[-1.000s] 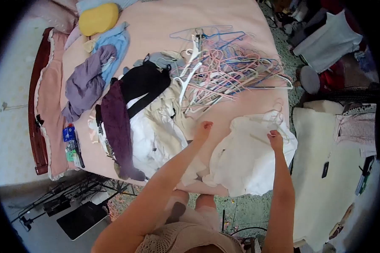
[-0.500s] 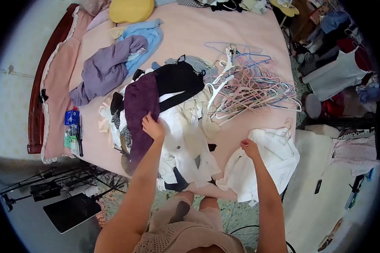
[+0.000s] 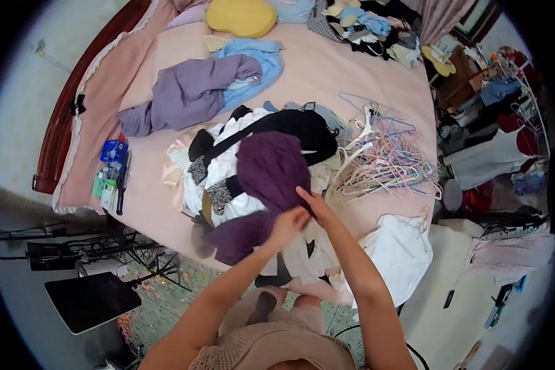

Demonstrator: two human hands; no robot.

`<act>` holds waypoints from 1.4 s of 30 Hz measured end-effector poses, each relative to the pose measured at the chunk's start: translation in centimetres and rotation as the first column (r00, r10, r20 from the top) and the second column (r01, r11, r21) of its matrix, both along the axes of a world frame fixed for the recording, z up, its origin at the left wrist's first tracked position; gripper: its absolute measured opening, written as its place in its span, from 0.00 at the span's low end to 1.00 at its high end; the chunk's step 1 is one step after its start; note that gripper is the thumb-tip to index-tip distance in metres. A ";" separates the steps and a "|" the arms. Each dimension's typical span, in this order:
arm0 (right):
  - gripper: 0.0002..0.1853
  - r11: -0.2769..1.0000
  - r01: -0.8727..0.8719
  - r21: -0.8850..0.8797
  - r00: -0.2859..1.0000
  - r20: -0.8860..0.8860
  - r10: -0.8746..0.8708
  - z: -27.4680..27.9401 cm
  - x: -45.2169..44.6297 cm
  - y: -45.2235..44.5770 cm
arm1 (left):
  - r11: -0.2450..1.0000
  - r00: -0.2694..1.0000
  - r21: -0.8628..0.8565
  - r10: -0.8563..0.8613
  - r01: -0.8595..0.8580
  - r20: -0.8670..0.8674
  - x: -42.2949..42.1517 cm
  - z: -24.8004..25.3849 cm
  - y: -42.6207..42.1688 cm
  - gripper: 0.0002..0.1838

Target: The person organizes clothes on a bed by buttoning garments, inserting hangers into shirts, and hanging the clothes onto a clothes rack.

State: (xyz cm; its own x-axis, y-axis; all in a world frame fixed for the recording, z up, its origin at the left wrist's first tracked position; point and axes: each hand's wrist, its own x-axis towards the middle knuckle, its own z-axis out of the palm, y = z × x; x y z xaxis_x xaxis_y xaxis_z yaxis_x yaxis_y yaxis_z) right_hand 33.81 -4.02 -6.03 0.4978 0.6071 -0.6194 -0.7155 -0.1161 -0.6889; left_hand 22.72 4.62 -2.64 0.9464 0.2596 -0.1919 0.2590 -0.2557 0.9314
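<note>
A dark purple garment (image 3: 271, 169) lies bunched and partly lifted over the pile of clothes on the bed. My left hand (image 3: 288, 227) is closed on its near edge, slightly blurred. Right beside it, my right hand (image 3: 317, 208) grips the same garment at its right edge, thumb side up. Beneath and behind the purple cloth are a black strappy garment (image 3: 320, 132) and several white, grey and cream pieces, partly covered. A white shirt (image 3: 398, 253) on a hanger lies to the right of my right forearm.
Many tangled hangers (image 3: 388, 166) lie right of the pile. Farther back are a lavender garment (image 3: 194, 92), a blue cloth (image 3: 265, 68), a yellow cushion (image 3: 240, 17) and another clothes heap (image 3: 376, 28). A black panel on a stand (image 3: 92, 302) is at lower left.
My right hand has moved left from the white shirt to the purple garment. My left hand has moved right, and the purple garment has shifted right and bunched up. The view has also shifted.
</note>
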 end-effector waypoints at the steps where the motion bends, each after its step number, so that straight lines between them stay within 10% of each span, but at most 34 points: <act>1: 0.31 0.998 0.067 0.008 0.995 0.069 -0.067 0.0 -0.1 1.0 | 0.997 0.997 -0.026 -0.075 0.075 -0.017 -0.8 0.9 -0.6 0.07; 4: 0.26 0.965 0.250 0.085 0.961 0.100 -0.258 0.5 -0.3 2.0 | 0.959 0.982 -0.222 -0.186 0.175 -0.028 -2.3 1.1 0.2 0.09; 8: 0.20 0.944 0.269 0.188 0.962 -0.017 -0.271 1.1 0.5 0.7 | 0.956 0.956 -0.025 0.293 -0.292 0.017 -2.8 -3.0 3.5 0.14; 13: 0.15 0.953 0.277 0.125 0.961 -0.017 -0.277 8.6 -0.1 -1.2 | 0.775 0.866 -0.398 0.485 -0.491 -0.123 2.0 -2.4 7.7 0.33; 17: 0.12 0.923 0.269 0.275 0.963 -0.061 -0.262 11.6 -0.5 -4.4 | 0.307 0.906 -0.872 -0.060 -0.382 -0.418 5.2 0.7 9.2 0.37; 24: 0.13 0.854 0.265 0.447 0.919 0.151 -0.365 15.5 0.5 -11.6 | 0.256 0.996 -0.966 -0.085 0.025 0.003 8.7 8.2 6.2 0.19; 29: 0.11 0.914 0.317 0.252 0.774 0.488 -0.403 19.8 -0.6 -14.8 | 0.359 0.964 -0.895 -0.059 0.264 0.261 11.0 16.8 6.4 0.13; 42: 0.13 0.870 0.272 0.411 0.745 0.483 -0.461 27.9 -4.2 -16.8 | 0.419 0.863 -0.755 -0.249 0.505 0.439 14.1 27.2 2.0 0.16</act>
